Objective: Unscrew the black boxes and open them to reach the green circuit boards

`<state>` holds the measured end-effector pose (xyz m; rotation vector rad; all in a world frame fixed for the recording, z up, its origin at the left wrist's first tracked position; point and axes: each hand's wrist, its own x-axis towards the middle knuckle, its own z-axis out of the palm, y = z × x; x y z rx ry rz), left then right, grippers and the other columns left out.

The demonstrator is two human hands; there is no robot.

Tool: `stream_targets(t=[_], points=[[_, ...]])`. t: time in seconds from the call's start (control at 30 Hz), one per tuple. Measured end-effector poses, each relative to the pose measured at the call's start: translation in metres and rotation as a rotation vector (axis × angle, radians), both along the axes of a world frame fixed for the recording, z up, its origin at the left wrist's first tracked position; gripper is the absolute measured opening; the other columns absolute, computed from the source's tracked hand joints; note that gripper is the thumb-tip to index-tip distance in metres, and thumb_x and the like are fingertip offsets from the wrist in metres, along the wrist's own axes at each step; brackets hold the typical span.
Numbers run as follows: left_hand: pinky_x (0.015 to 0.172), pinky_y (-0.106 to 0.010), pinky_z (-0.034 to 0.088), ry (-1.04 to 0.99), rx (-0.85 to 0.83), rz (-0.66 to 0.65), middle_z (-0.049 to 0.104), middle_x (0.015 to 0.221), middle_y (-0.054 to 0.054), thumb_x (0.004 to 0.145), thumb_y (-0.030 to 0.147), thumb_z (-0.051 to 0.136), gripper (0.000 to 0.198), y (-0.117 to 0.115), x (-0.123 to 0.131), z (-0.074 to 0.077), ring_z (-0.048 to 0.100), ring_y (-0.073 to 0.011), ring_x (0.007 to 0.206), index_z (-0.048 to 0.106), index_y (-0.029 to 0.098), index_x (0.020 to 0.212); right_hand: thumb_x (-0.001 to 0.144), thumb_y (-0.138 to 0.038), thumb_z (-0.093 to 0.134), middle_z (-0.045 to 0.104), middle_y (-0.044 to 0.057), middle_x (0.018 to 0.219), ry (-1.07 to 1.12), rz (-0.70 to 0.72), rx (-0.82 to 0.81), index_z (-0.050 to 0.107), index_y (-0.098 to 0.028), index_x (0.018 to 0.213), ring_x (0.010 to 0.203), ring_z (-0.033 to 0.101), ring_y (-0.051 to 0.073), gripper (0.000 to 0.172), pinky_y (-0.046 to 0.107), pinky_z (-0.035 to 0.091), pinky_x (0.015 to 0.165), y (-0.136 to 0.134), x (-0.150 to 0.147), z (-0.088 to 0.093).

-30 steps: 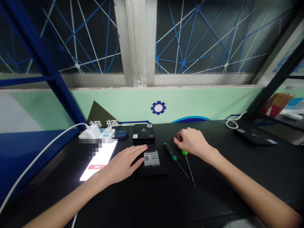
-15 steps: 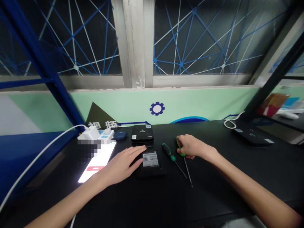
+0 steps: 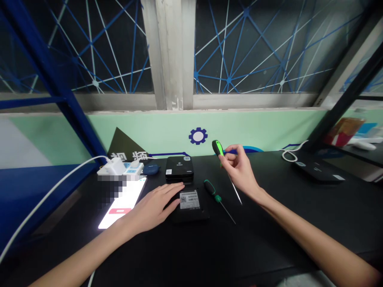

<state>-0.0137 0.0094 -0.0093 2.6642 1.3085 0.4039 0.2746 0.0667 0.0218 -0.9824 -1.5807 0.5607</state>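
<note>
My right hand (image 3: 241, 167) is closed on a bright green and black screwdriver (image 3: 218, 149), raised off the table. Its handle points up and its metal shaft slants down to the right. Flat on the left side of a black box (image 3: 196, 213) lies my left hand (image 3: 158, 201), fingers stretched out. A white printed label (image 3: 189, 200) faces up on that box. Between the box and my right hand, a second screwdriver with a dark green handle (image 3: 210, 188) rests on the table.
Behind the labelled box sits another black box (image 3: 179, 167). A lit phone (image 3: 124, 203), a power strip (image 3: 131, 170) with a white charger, and a dark blue object (image 3: 151, 170) are at the left. At the right lies a black device (image 3: 318, 171) near a white cable (image 3: 289, 155).
My right hand has lifted the bright green screwdriver from the table, and its handle now points up. My left hand and the labelled box have stayed in place.
</note>
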Motion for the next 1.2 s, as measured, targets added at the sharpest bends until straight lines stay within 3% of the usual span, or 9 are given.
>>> stream_targets(t=[0.07,0.13,0.33,1.0,1.2], points=[[0.110,-0.041,0.041,0.007,0.001,-0.004,0.044,0.151,0.002,0.105,0.043,0.035,0.046,0.000,0.000,0.000,0.046,-0.0232,0.136,0.034,0.033,0.150,0.087,-0.035,0.063,0.057,-0.004,0.070,0.190,0.101,-0.001,0.041,-0.024,0.119,0.055,0.052,0.012,0.041,0.026,0.041,0.052,-0.001,-0.005,-0.001],[0.110,-0.042,0.041,0.010,0.004,-0.008,0.044,0.151,0.001,0.105,0.042,0.035,0.046,0.000,0.000,0.000,0.046,-0.0234,0.135,0.034,0.033,0.150,0.085,-0.037,0.067,0.063,0.000,0.078,0.271,0.180,-0.040,0.045,-0.022,0.123,0.058,0.056,0.013,0.047,0.028,0.047,0.055,-0.003,-0.009,-0.002],[0.110,-0.040,0.041,0.004,0.010,-0.006,0.045,0.151,0.001,0.105,0.041,0.036,0.046,0.000,0.000,0.000,0.046,-0.0222,0.135,0.035,0.032,0.150,0.086,-0.038,0.067,0.068,0.006,0.091,0.268,0.273,-0.087,0.061,-0.017,0.105,0.068,0.063,0.014,0.029,0.033,0.056,0.070,-0.008,-0.017,-0.009],[0.109,-0.040,0.041,-0.020,0.035,-0.024,0.046,0.150,-0.001,0.105,0.042,0.034,0.046,-0.001,-0.001,-0.001,0.048,-0.0231,0.134,0.035,0.031,0.150,0.089,-0.039,0.065,0.065,0.004,0.089,0.177,0.351,-0.083,0.058,-0.018,0.104,0.068,0.061,0.013,0.027,0.031,0.054,0.068,-0.010,-0.020,-0.012],[0.109,-0.039,0.042,-0.025,0.044,-0.024,0.047,0.150,0.000,0.105,0.041,0.034,0.045,-0.001,0.000,-0.001,0.048,-0.0228,0.133,0.038,0.031,0.148,0.094,-0.039,0.057,0.063,0.003,0.084,0.015,0.470,-0.137,0.055,-0.019,0.103,0.067,0.060,0.013,0.022,0.030,0.052,0.065,-0.002,-0.026,-0.003]])
